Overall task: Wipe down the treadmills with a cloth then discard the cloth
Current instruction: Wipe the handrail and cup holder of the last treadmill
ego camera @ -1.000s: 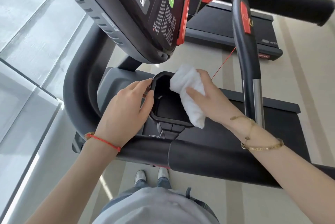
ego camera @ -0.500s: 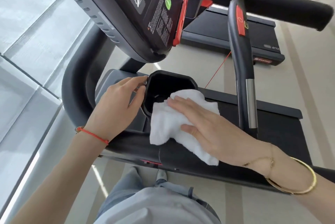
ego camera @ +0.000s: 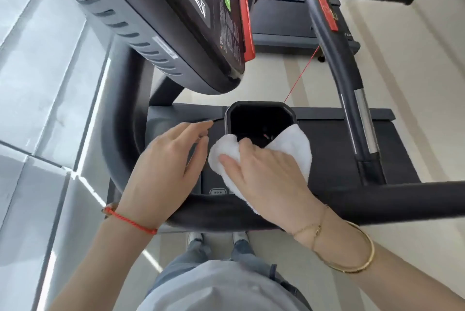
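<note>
A black treadmill fills the head view, its console (ego camera: 201, 14) tilted above a black cup holder (ego camera: 259, 119). My right hand (ego camera: 266, 177) presses a white cloth (ego camera: 294, 147) flat on the holder's near rim and the panel below it. Part of the cloth hangs over the curved front handlebar (ego camera: 226, 212). My left hand (ego camera: 166, 172) rests open on the panel just left of the holder, fingers spread, touching neither cloth nor rim.
An upright grip bar (ego camera: 339, 64) with a red patch rises right of the holder. A red safety cord (ego camera: 302, 74) runs down from it. A second treadmill deck (ego camera: 284, 24) lies beyond. Glass panes (ego camera: 37, 84) stand at left. My shoes (ego camera: 216, 237) stand on a pale floor.
My right hand drew the cloth from inside the cup holder down to its near rim and panel. My left hand let go of the holder's left edge and lies flat.
</note>
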Demonstrator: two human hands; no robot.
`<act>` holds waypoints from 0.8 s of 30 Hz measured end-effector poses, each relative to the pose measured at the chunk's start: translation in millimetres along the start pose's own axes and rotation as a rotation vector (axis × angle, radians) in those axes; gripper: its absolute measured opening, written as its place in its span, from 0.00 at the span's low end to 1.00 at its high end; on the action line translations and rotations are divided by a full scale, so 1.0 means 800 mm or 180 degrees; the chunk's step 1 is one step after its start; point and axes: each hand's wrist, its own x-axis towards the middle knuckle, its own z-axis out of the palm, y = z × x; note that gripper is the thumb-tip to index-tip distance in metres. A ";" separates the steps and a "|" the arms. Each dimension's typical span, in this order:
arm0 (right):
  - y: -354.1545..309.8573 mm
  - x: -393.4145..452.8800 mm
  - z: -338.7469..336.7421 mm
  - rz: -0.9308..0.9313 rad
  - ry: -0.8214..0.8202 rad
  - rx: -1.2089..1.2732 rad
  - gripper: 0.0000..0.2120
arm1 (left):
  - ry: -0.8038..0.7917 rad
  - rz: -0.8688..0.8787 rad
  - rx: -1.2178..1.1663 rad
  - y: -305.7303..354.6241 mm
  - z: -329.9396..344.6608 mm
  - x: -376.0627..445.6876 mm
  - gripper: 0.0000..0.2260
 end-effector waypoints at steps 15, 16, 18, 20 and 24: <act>-0.040 0.052 0.022 0.1103 0.1027 -0.0057 0.12 | -0.0362 0.0133 0.0107 -0.009 0.000 0.003 0.17; -0.038 0.056 0.024 0.1152 0.1109 -0.0007 0.12 | -0.0363 0.0116 0.0125 -0.008 0.001 0.004 0.17; -0.029 0.052 0.025 0.0990 0.0964 -0.0046 0.10 | -0.0371 0.0068 0.0126 -0.007 0.001 0.003 0.17; -0.020 0.039 0.026 0.0626 0.0764 -0.0198 0.19 | -0.0408 0.0056 0.0123 -0.006 0.001 0.002 0.18; 0.013 0.016 0.009 0.0007 0.0210 -0.0001 0.21 | -0.0394 0.0029 0.0174 -0.003 0.005 0.005 0.19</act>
